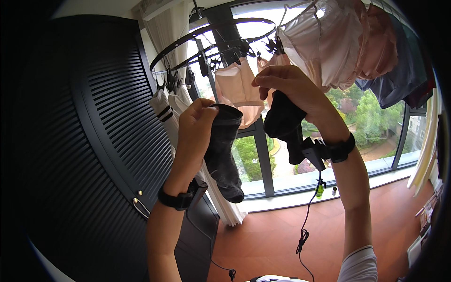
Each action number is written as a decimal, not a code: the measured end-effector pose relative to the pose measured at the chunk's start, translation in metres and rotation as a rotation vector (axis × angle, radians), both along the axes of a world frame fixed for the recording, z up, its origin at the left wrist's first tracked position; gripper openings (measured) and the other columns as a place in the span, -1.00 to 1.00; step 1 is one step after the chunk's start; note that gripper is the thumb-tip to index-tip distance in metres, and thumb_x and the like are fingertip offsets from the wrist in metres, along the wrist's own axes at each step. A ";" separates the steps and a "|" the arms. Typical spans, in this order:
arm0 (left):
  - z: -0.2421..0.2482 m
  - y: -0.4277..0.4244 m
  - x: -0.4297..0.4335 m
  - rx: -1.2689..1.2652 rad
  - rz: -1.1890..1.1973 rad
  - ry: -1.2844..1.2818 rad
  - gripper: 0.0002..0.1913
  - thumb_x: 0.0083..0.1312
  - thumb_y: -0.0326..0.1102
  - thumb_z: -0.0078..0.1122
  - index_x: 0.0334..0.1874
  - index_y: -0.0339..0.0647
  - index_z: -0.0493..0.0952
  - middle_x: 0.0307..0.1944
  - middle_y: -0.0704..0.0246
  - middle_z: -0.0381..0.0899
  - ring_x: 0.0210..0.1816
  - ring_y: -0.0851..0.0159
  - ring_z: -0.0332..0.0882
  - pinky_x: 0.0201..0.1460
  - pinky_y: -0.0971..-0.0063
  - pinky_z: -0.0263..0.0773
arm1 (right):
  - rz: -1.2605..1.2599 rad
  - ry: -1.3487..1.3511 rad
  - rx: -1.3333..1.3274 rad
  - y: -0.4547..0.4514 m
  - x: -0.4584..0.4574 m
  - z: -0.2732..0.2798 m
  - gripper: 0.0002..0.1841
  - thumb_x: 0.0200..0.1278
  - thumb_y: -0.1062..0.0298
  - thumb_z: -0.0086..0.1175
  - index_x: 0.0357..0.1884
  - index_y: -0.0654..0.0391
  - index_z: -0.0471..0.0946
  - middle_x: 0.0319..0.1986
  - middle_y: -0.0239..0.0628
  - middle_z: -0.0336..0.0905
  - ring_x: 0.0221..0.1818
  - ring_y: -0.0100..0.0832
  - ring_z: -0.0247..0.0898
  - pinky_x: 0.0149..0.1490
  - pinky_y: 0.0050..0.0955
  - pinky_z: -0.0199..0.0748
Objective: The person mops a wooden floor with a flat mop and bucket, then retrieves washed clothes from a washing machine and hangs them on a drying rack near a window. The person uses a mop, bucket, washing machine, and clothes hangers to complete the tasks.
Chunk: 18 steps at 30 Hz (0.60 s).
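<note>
My left hand (pixel 197 130) pinches the cuff of a black sock (pixel 225 155), which hangs down with its toe lowest. Raised at the right, my right hand (pixel 285 83) has more black socks (pixel 284 116) hanging beneath its palm; its thumb and index finger meet near the tips. Above both hands is a round black drying rack (pixel 211 26) with black clips (pixel 172 80). White socks with dark stripes (pixel 162 105) hang from its left side, and peach underwear (pixel 236 83) from its middle. Part of the right palm's hold is hidden.
Louvered black doors (pixel 116 98) stand at the left. More garments (pixel 327 42) hang at the upper right before the window. A green spray bottle (pixel 320 190) and a small container (pixel 334 191) stand on the sill. Cables run down from both wrist straps over the reddish floor (pixel 267 239).
</note>
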<state>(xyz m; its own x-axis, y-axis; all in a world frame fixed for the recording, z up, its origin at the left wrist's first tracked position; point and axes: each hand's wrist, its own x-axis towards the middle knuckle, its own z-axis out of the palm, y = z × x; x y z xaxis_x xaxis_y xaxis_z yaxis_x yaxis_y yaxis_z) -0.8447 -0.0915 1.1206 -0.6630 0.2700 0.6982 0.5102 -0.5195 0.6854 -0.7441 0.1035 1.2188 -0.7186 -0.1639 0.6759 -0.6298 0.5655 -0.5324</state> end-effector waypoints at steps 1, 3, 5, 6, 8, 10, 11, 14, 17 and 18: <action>0.001 0.001 0.000 -0.008 0.006 -0.003 -0.86 0.36 -0.35 0.10 -0.15 -0.23 0.56 -0.34 0.40 0.67 -0.37 0.48 0.65 -0.33 0.63 0.56 | -0.006 -0.011 -0.016 0.002 0.001 -0.001 -0.77 0.32 0.21 0.20 -0.21 0.18 0.68 -0.44 -0.40 0.62 -0.37 -0.62 0.55 -0.25 -0.66 0.40; 0.001 0.004 0.000 -0.005 -0.007 -0.021 -0.87 0.38 -0.38 0.08 -0.17 -0.27 0.55 -0.37 0.45 0.63 -0.38 0.56 0.57 -0.33 0.69 0.46 | -0.033 -0.034 -0.060 0.005 0.006 -0.002 -0.77 0.32 0.22 0.20 -0.20 0.18 0.68 -0.43 -0.40 0.63 -0.38 -0.63 0.54 -0.25 -0.66 0.40; 0.001 0.007 0.000 -0.009 -0.004 -0.029 -0.88 0.40 -0.39 0.07 -0.17 -0.29 0.55 -0.38 0.47 0.61 -0.38 0.59 0.53 -0.31 0.72 0.41 | -0.024 -0.005 -0.058 0.007 0.010 -0.002 -0.78 0.33 0.23 0.17 -0.20 0.18 0.68 -0.44 -0.39 0.64 -0.41 -0.64 0.53 -0.31 -0.68 0.38; 0.001 0.008 0.000 -0.014 0.003 -0.025 -0.88 0.40 -0.39 0.07 -0.18 -0.29 0.55 -0.38 0.47 0.61 -0.38 0.60 0.53 -0.30 0.72 0.41 | -0.022 -0.010 -0.062 0.008 0.011 -0.002 -0.77 0.33 0.22 0.17 -0.20 0.18 0.68 -0.44 -0.40 0.64 -0.42 -0.65 0.53 -0.32 -0.69 0.38; 0.002 0.010 0.000 -0.004 -0.012 -0.026 -0.88 0.39 -0.39 0.08 -0.19 -0.28 0.56 -0.37 0.48 0.60 -0.37 0.60 0.52 -0.29 0.72 0.40 | -0.012 -0.012 -0.068 0.008 0.012 -0.001 -0.77 0.35 0.22 0.15 -0.20 0.17 0.69 -0.44 -0.41 0.64 -0.44 -0.66 0.52 -0.37 -0.71 0.35; 0.002 0.010 -0.001 0.009 0.000 -0.028 -0.88 0.39 -0.39 0.08 -0.18 -0.28 0.56 -0.37 0.48 0.60 -0.37 0.60 0.52 -0.29 0.72 0.41 | 0.008 -0.038 -0.092 0.006 0.011 0.000 -0.77 0.36 0.22 0.14 -0.20 0.17 0.69 -0.44 -0.41 0.64 -0.45 -0.67 0.51 -0.37 -0.71 0.34; 0.002 0.010 -0.001 0.019 0.007 -0.043 -0.88 0.40 -0.39 0.08 -0.18 -0.27 0.56 -0.37 0.49 0.61 -0.37 0.60 0.52 -0.29 0.72 0.41 | 0.019 -0.050 -0.104 0.005 0.011 0.000 -0.77 0.37 0.22 0.14 -0.19 0.16 0.69 -0.44 -0.41 0.65 -0.46 -0.68 0.50 -0.37 -0.71 0.34; 0.003 0.008 -0.003 0.032 0.007 -0.043 -0.89 0.40 -0.39 0.08 -0.18 -0.27 0.55 -0.37 0.48 0.62 -0.38 0.59 0.54 -0.29 0.71 0.43 | 0.013 -0.006 -0.103 0.003 0.009 -0.001 -0.76 0.38 0.21 0.13 -0.19 0.17 0.69 -0.44 -0.41 0.65 -0.48 -0.70 0.47 -0.36 -0.71 0.33; 0.002 0.008 -0.004 0.046 0.000 -0.039 -0.90 0.41 -0.40 0.07 -0.18 -0.26 0.54 -0.36 0.47 0.63 -0.38 0.58 0.56 -0.30 0.70 0.46 | 0.013 -0.039 -0.192 0.006 0.010 0.000 -0.73 0.38 0.17 0.12 -0.19 0.18 0.68 -0.44 -0.40 0.64 -0.47 -0.69 0.46 -0.32 -0.70 0.35; 0.002 0.008 -0.004 0.035 0.003 -0.035 -0.88 0.39 -0.38 0.08 -0.16 -0.25 0.55 -0.35 0.44 0.65 -0.39 0.54 0.59 -0.32 0.68 0.50 | 0.011 -0.064 -0.235 0.009 0.011 0.000 -0.72 0.38 0.16 0.12 -0.19 0.18 0.68 -0.45 -0.40 0.64 -0.46 -0.68 0.46 -0.30 -0.69 0.36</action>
